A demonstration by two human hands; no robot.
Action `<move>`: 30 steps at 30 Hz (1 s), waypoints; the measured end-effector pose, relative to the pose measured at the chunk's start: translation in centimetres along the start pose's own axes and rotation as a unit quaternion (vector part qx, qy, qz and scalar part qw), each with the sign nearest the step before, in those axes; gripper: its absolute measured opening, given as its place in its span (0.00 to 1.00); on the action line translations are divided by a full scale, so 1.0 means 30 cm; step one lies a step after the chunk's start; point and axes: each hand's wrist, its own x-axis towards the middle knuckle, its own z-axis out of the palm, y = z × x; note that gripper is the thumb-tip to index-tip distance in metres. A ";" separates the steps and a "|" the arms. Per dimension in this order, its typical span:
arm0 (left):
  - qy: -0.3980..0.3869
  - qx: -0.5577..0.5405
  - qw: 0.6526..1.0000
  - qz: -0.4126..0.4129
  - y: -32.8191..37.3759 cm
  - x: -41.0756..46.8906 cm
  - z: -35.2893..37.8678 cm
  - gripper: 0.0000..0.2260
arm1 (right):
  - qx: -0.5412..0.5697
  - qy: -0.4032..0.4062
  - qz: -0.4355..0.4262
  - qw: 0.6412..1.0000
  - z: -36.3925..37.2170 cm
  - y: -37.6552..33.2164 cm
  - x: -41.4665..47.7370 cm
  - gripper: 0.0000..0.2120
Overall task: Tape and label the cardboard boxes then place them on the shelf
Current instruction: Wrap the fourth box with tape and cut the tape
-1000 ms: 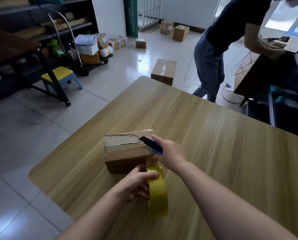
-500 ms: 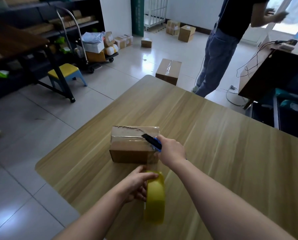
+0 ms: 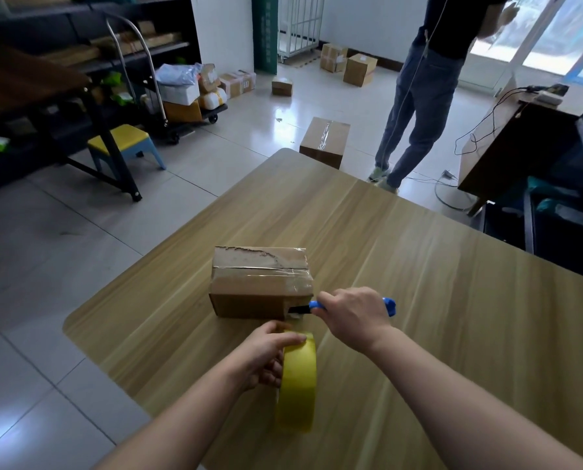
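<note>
A small cardboard box (image 3: 259, 283) lies on the wooden table (image 3: 419, 266), clear tape shining across its top seam and down its near right side. My left hand (image 3: 266, 354) grips a yellow tape roll (image 3: 297, 381) standing on edge just in front of the box. My right hand (image 3: 347, 317) holds a blue utility knife (image 3: 312, 307). Its dark blade end touches the box's lower right corner, where the tape strip comes off toward the roll.
Dark shelves (image 3: 80, 39) line the left wall, with a loaded cart (image 3: 185, 106) and a yellow-topped stool (image 3: 124, 144) before them. Several boxes lie on the floor, one (image 3: 324, 140) just beyond the table. A person (image 3: 422, 89) stands at the far right near a desk (image 3: 514, 147).
My right hand has brought the knife down from the box's top right edge to its lower right corner. The box now lies flat. The person behind has straightened up and stepped away.
</note>
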 end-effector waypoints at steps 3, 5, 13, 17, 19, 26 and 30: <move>0.004 0.007 1.000 0.000 0.004 -0.006 0.001 0.20 | 0.019 -0.029 -0.009 0.999 -0.015 -0.009 -0.002 0.17; 0.005 0.005 1.000 0.001 0.003 -0.007 -0.002 0.21 | 0.004 -0.044 -0.010 0.999 -0.028 -0.013 0.001 0.17; 0.006 -0.001 1.000 0.001 0.005 -0.012 0.002 0.19 | -0.074 -0.110 -0.028 0.991 -0.048 -0.046 0.021 0.10; 0.012 0.005 1.000 -0.001 0.002 -0.007 0.000 0.18 | -0.111 -0.116 -0.036 0.986 -0.072 -0.063 0.048 0.09; 0.009 0.008 1.000 0.000 0.000 -0.008 0.001 0.19 | -0.138 -0.132 -0.053 0.980 -0.076 -0.066 0.058 0.09; -0.004 0.032 0.999 0.006 -0.005 0.001 -0.017 0.21 | -0.058 -0.129 0.031 0.989 -0.069 -0.027 0.017 0.17; -0.011 0.030 0.999 0.005 -0.009 0.001 -0.025 0.20 | -0.037 -0.123 0.087 0.988 -0.093 0.044 -0.004 0.21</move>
